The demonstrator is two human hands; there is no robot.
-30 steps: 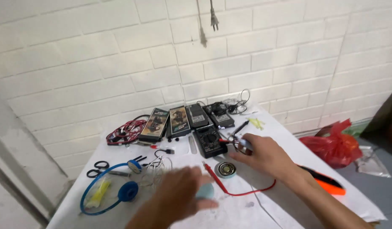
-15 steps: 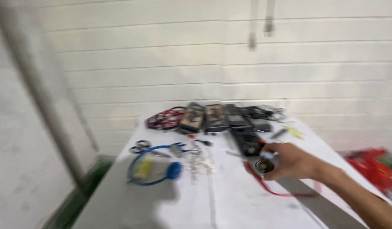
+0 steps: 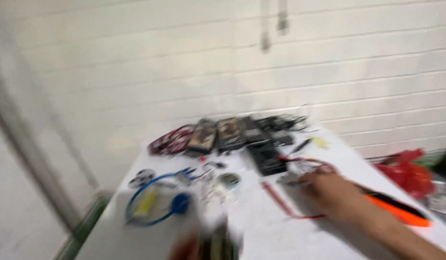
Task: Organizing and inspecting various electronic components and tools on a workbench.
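Observation:
The view is blurred by motion. My right hand (image 3: 331, 192) rests on the white table (image 3: 261, 231), fingers curled beside a red wire (image 3: 280, 202) and just in front of a black meter-like device (image 3: 267, 156). Whether it grips anything is unclear. My left hand (image 3: 186, 250) shows only as a smear at the bottom edge, next to a dark blurred object (image 3: 218, 245). A small round metal part (image 3: 227, 180) lies on the table to the left of my right hand.
A blue cable loop with a yellow piece (image 3: 153, 204), scissors (image 3: 142, 178), a red-black wire bundle (image 3: 170, 140) and several dark flat devices (image 3: 218, 134) lie toward the brick wall. An orange-black tool (image 3: 401, 212) is at the right; a red bag (image 3: 406, 173) sits beyond the table edge.
The camera swung left, then back. My left hand dropped from over the table to the bottom edge. The round part, by my right hand before, now lies apart to its left.

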